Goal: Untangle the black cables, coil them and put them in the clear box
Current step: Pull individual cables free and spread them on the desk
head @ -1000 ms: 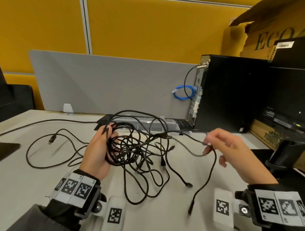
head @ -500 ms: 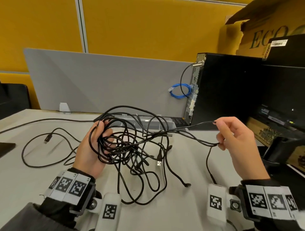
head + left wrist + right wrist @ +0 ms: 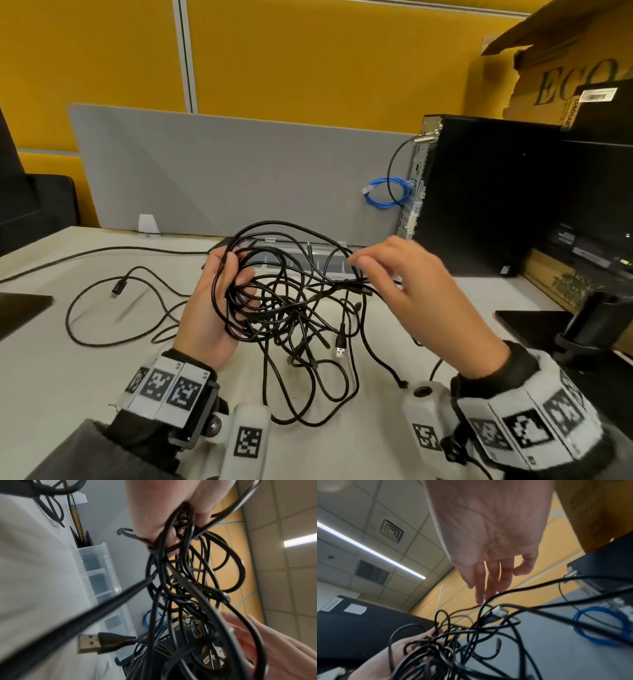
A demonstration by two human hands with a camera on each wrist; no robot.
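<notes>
Black cables (image 3: 291, 308) hang in a knot above the desk (image 3: 68, 377), gripped by the left hand (image 3: 212, 308) with fingers curled round several loops. The right hand (image 3: 421, 294), at three o'clock of the knot, reaches in with fingers loosely extended, holding nothing. The left wrist view alone shows the clear box (image 3: 101, 582) with its dividers, lying along the grey partition (image 3: 239, 178) at twelve o'clock. Bare desk lies at six o'clock.

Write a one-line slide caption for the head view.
Left hand grips a tangle of black cables above the desk while the open right hand reaches in, clear box behind.
</notes>
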